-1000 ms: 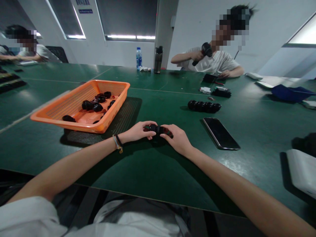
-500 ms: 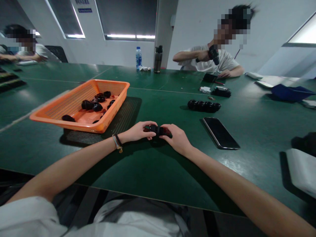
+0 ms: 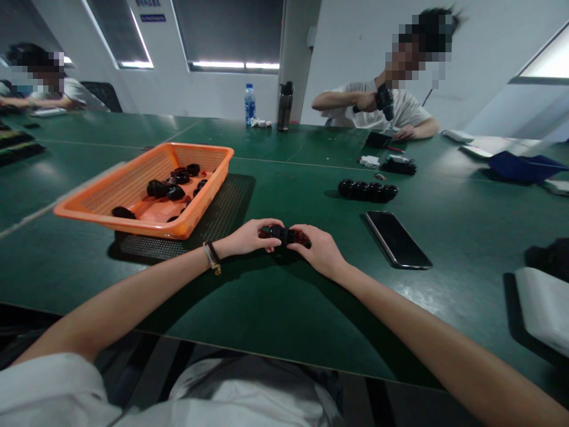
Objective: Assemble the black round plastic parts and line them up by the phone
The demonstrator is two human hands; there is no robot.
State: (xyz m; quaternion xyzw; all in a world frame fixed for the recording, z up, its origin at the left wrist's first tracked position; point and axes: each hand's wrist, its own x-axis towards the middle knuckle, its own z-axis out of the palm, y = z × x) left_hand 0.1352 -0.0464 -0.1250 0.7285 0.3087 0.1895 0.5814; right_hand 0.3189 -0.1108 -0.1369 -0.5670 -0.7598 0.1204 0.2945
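Between my hands, just above the table, is a small black part with dark red ends [image 3: 285,236]; its exact kind is too small to make out. My left hand [image 3: 251,236] pinches its left end between thumb and fingers. On the other end, my right hand [image 3: 320,249] grips the dark red portion. Left of my hands stands an orange plastic basket [image 3: 120,220] with several loose black and dark red parts [image 3: 165,190] inside. Ahead to the right lies a row of round black parts [image 3: 368,191], set side by side.
A smartphone [image 3: 397,240] lies right of my hands, and a white object [image 3: 544,305] sits at the right edge. Across the green table [image 3: 284,308], a person [image 3: 377,104] holds a black power drill [image 3: 384,102]. A water bottle [image 3: 249,107] and dark flask [image 3: 285,108] stand at the back.
Almost nothing differs. My hands keep their hold on the black and red part, with only a slight shift of my right fingers.
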